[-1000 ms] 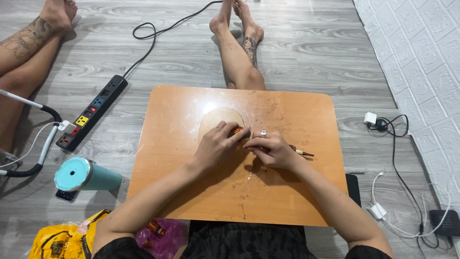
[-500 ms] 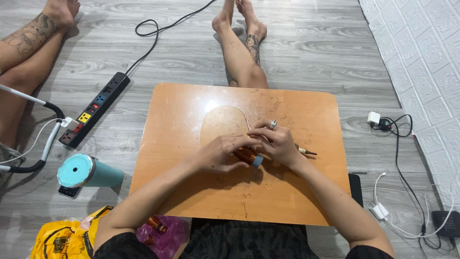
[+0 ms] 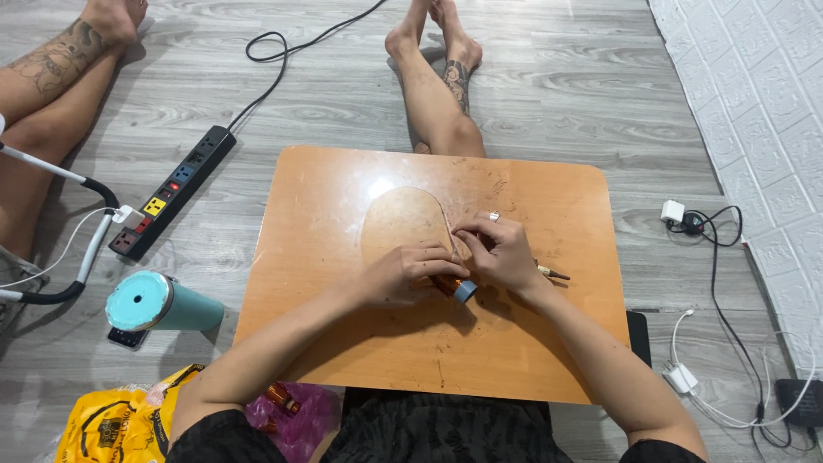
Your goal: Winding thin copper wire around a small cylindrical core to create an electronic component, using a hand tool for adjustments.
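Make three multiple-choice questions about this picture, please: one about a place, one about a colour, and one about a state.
1. Where does the teal cylindrical tumbler lie?
A. On the grey wooden floor, left of the board
B. On the board
C. Against the white wall

2. What colour is the crumpled plastic bag at the lower left?
A. Blue
B. Yellow
C. White

3. How are the two hands placed?
A. Far apart
B. Close together over the board
C. Both on the floor

Answers:
1 A, the tumbler rests on its side on the floor beside the rounded orange-brown wooden board.
2 B, the bag is bright yellow.
3 B, the left hand and the right hand meet around a small cylindrical object at the board's middle.
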